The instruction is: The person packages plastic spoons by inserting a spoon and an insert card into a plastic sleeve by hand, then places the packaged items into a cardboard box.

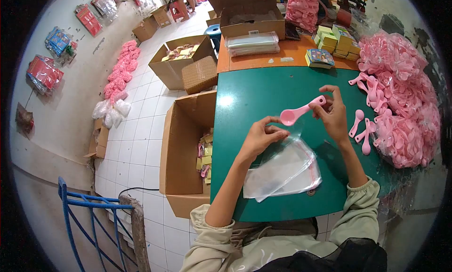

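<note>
My right hand (331, 113) pinches the handle end of a pink measuring scoop (301, 112), its round bowl pointing left above the green table. Close to that bowl, my left hand (264, 136) holds a clear plastic bag (278, 164) between thumb and fingers. The bag hangs down over a stack of clear plastic bags (308, 175) near the table's front edge. Several loose pink scoops (366, 134) lie to the right of my right hand, beside large clear bags full of pink scoops (407, 131).
An open cardboard box (181, 145) with small yellow packets stands left of the green table (254, 93). Small yellow boxes (335, 40) and a pack of plastic sleeves (253, 43) sit on the orange table behind. A blue metal rack (92, 204) stands at lower left.
</note>
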The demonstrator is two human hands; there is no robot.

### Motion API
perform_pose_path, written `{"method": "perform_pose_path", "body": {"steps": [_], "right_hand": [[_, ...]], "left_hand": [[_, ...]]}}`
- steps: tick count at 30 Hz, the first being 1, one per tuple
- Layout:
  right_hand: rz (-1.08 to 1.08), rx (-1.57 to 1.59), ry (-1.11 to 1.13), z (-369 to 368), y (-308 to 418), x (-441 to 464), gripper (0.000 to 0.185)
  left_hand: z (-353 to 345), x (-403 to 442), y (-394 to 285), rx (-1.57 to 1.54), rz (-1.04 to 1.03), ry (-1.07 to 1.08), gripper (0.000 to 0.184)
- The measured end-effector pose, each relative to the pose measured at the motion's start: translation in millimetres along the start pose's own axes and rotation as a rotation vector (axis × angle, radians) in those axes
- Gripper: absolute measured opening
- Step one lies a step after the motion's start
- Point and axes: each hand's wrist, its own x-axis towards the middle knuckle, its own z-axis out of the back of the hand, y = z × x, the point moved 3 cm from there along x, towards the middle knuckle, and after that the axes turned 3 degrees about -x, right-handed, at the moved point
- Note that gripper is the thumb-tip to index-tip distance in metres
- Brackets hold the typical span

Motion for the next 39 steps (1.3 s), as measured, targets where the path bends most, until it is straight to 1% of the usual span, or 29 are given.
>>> {"method": "perform_pose_path", "body": {"steps": [2, 4, 8, 11, 17, 25, 29, 32, 35, 37, 38, 39], "right_hand": [[-0.011, 0.010, -0.007, -1.4, 1.4, -1.2, 0.034], [-0.020, 0.008, -0.027, -1.5, 2.4, -1.7, 0.033], [0.041, 0.011, -0.020, -1.9, 0.0, -2.5, 0.032], [0.057, 0.016, -0.032, -3.0, 0.2, -3.6, 0.030], [0.022, 0.043, -0.015, -6.6, -1.6, -5.9, 0.029], [0.039, 0.101, -0.029, -9.5, -1.7, -8.0, 0.028], [0.035, 0.108, 0.008, -10.2, -4.6, -8.4, 0.026], [0.016, 0.102, 0.065, -11.9, -4.7, -9.6, 0.022], [-0.036, 0.092, 0.168, -17.3, -5.7, -12.3, 0.019], [-0.066, 0.102, 0.206, -24.6, -8.0, -15.9, 0.018], [-0.063, 0.115, 0.185, -23.6, -7.6, -15.4, 0.017], [-0.061, 0.128, 0.164, -22.0, -7.4, -14.6, 0.017]], "left_hand": [[-2.9, -1.2, -0.9, 0.020, 0.045, 0.016, 0.039], [-2.9, -1.1, -0.4, 0.012, 0.043, 0.053, 0.040], [-3.1, -2.4, -4.7, 0.068, 0.067, 0.072, 0.041], [-2.3, -0.5, 0.0, 0.094, 0.037, 0.078, 0.038], [-7.0, -2.8, -3.8, -0.050, 0.009, 0.057, 0.039], [-2.8, -0.5, 0.6, 0.033, 0.074, 0.088, 0.046], [-3.3, -1.9, -0.6, -0.004, 0.085, 0.134, 0.047], [-4.5, -3.3, -4.9, 0.016, 0.061, 0.106, 0.047], [-5.0, -3.4, -7.9, -0.031, -0.059, 0.135, 0.043], [-7.5, -2.4, -6.7, -0.108, -0.048, 0.082, 0.043], [-8.0, -2.0, -6.4, -0.145, -0.044, 0.056, 0.043], [-6.1, -1.7, -4.7, -0.085, -0.002, 0.033, 0.042]]}}
